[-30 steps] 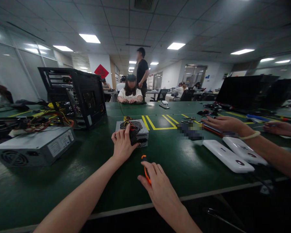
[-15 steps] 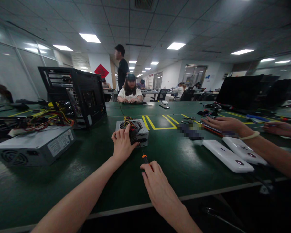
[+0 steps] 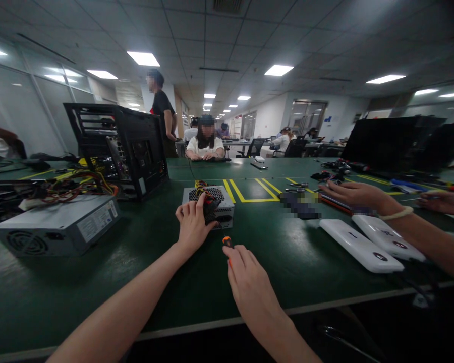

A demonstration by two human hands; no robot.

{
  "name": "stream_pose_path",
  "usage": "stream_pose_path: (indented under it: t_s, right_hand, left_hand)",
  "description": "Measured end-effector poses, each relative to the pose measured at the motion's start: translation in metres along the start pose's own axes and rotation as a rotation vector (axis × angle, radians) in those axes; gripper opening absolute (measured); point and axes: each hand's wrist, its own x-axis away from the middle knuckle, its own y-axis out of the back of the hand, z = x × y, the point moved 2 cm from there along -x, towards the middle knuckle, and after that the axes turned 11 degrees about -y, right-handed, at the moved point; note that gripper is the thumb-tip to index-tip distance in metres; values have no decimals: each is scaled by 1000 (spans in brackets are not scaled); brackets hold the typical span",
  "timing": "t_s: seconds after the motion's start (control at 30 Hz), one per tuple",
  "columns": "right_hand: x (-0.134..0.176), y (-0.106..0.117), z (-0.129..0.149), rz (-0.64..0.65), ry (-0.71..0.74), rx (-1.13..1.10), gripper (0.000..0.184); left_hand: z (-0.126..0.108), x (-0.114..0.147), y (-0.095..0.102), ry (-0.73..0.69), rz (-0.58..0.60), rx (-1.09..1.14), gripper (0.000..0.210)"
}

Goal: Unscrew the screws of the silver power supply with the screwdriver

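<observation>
A small grey power supply [image 3: 227,207] with a perforated casing sits in front of me, a bundle of coloured cables [image 3: 202,188] lying over its top. My left hand [image 3: 194,222] grips its near left part, fingers over the top and cables, thumb at the near face. In my right hand [image 3: 245,275] is a screwdriver [image 3: 227,242] with a black and orange handle, pointing away from me. It is held just short of the power supply, apart from it; its shaft barely shows.
To the left stand a larger power supply [image 3: 60,227] and an open black computer case [image 3: 147,156]. Two white power banks [image 3: 357,245] lie at right, near a co-worker's hand [image 3: 357,196]. Monitors [image 3: 389,143] stand behind. Across the table sits a person [image 3: 205,143].
My right hand has drawn the screwdriver slightly back and right, and its shaft shows less. The left hand stays on the power supply. The standing person in the background has moved left.
</observation>
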Motion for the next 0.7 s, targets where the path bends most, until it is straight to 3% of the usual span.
stream_pose_path:
  t_s: [0.13,0.3,0.4,0.6,0.7]
  right_hand:
    - [-3,4,-1,-49,81,93,26]
    - [-3,3,-2,-8,-29,-74,19]
    - [-2,0,-2,32,-76,-107,24]
    - [3,-7,-7,-44,77,75,31]
    - [5,-7,-9,-59,82,118,31]
  left_hand:
    - [0,0,0,-3,3,-3,83]
    - [0,-1,1,-2,4,6,82]
    - [0,0,2,-4,6,16,83]
    - [0,0,2,7,11,26,82]
    - [0,0,2,4,9,17,82]
